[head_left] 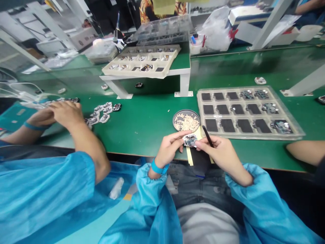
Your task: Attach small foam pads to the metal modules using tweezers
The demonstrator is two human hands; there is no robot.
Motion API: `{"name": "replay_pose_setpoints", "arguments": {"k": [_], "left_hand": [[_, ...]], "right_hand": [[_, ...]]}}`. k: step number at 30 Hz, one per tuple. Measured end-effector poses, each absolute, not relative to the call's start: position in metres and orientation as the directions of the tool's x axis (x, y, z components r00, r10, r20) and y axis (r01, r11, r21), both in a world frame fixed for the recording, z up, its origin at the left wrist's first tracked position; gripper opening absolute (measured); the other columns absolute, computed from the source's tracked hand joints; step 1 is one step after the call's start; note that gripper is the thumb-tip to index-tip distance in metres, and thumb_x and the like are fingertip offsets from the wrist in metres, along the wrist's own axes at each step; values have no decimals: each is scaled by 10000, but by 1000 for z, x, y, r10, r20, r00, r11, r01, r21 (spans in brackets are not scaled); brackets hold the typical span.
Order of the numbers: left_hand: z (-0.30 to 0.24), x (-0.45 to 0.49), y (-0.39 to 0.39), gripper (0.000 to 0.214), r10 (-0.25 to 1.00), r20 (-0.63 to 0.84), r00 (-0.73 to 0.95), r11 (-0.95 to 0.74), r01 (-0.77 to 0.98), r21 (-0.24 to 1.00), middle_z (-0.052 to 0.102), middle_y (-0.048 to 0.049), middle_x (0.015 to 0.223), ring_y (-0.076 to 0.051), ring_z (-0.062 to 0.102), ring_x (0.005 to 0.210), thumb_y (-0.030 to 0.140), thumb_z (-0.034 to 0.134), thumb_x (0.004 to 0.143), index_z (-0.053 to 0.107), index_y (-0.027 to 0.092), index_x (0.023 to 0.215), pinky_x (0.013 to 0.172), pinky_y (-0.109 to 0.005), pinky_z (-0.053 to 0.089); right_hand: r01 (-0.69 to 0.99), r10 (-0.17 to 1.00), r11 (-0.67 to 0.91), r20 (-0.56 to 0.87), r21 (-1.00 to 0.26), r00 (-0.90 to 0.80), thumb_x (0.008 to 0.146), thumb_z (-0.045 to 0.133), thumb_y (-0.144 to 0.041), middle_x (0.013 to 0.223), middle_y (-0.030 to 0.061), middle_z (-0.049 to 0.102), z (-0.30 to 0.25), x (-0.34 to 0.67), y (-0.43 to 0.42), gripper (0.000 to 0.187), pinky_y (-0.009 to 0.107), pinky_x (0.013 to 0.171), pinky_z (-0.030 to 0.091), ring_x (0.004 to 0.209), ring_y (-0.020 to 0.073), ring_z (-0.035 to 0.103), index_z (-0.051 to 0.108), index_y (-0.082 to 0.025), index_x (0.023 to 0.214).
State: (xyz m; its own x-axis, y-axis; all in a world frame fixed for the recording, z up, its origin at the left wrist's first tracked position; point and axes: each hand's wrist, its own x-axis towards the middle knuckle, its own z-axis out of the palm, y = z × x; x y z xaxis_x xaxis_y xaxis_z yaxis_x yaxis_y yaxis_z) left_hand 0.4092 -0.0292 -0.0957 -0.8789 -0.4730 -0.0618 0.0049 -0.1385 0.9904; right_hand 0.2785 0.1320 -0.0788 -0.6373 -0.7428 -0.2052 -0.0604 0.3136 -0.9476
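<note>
Between the fingertips of my left hand (169, 149) is a small circuit board (190, 140), held near the bench's front edge. My right hand (219, 149) is closed around a slim black pen-like tool (207, 136), its upper end pointing up and left. The thumb and fingers of that hand also meet the board's right side. Just beyond the board sits a round dark dish (186, 121) full of small pale pieces. A dark pad with yellow tape strips (189, 156) hangs at the bench edge below my hands.
To the right lies a clear compartment tray (250, 135), with circuit boards (270, 108) in some pockets. A raised shelf (185, 81) bears a cream tray (137, 70) of parts. At left, a co-worker's hands (67, 113) are near white-rimmed parts (104, 110). Another person's arm (306, 151) rests at right.
</note>
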Motion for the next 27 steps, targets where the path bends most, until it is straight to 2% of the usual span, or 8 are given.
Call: {"name": "replay_pose_setpoints", "arguments": {"k": [4,10,14,17,19,23,27], "left_hand": [[-95,409,-27,400,-468,-44,-882,-122,15,992,750,-72,839,-89,539,562,263,633,875,760,133,1232,581,-223,456],[-92,408,-25,414,-467,-21,-884,-108,34,994,771,-111,1019,-96,570,603,262,675,854,751,132,1240,554,-219,468],[-99,409,-25,459,-440,-3,-898,-110,50,993,753,-141,1136,-167,685,796,315,735,859,726,136,1282,625,-235,517],[-104,410,-24,505,-420,16,-907,-60,46,997,717,-151,1241,-196,698,931,344,751,871,693,152,1335,730,-254,546],[-106,410,-24,536,-420,27,-907,-3,31,1000,720,-146,1219,-162,672,858,351,766,864,678,164,1359,711,-238,527],[-107,409,-21,568,-454,63,-889,113,13,994,734,-105,1092,-83,519,648,364,798,834,682,194,1363,604,-208,446],[-106,407,-18,541,-466,91,-880,159,17,987,723,-83,1050,-62,451,601,357,785,842,691,210,1354,583,-202,422]], "right_hand": [[-65,-744,308,-198,-949,-638,806,748,-564,796,48,745,-79,277,129,404,280,740,470,763,171,663,755,-162,767],[-72,-741,301,-186,-951,-645,820,740,-555,792,47,741,-85,275,130,394,282,745,468,770,178,667,747,-165,767],[-48,-737,279,-181,-959,-651,798,769,-561,798,49,743,-86,275,131,397,289,755,475,776,187,673,745,-166,772],[-44,-729,264,-170,-963,-664,783,784,-563,780,52,738,-86,276,130,404,290,746,478,759,188,672,748,-161,776],[-47,-719,261,-162,-964,-676,784,782,-562,762,47,730,-86,277,130,403,285,735,476,741,179,664,745,-160,774],[-57,-698,270,-154,-961,-699,800,765,-556,735,35,712,-86,279,128,403,274,723,468,718,161,647,723,-159,743],[-46,-678,253,-143,-966,-721,767,800,-552,719,30,699,-86,281,128,408,259,695,457,702,151,634,718,-153,738]]}}
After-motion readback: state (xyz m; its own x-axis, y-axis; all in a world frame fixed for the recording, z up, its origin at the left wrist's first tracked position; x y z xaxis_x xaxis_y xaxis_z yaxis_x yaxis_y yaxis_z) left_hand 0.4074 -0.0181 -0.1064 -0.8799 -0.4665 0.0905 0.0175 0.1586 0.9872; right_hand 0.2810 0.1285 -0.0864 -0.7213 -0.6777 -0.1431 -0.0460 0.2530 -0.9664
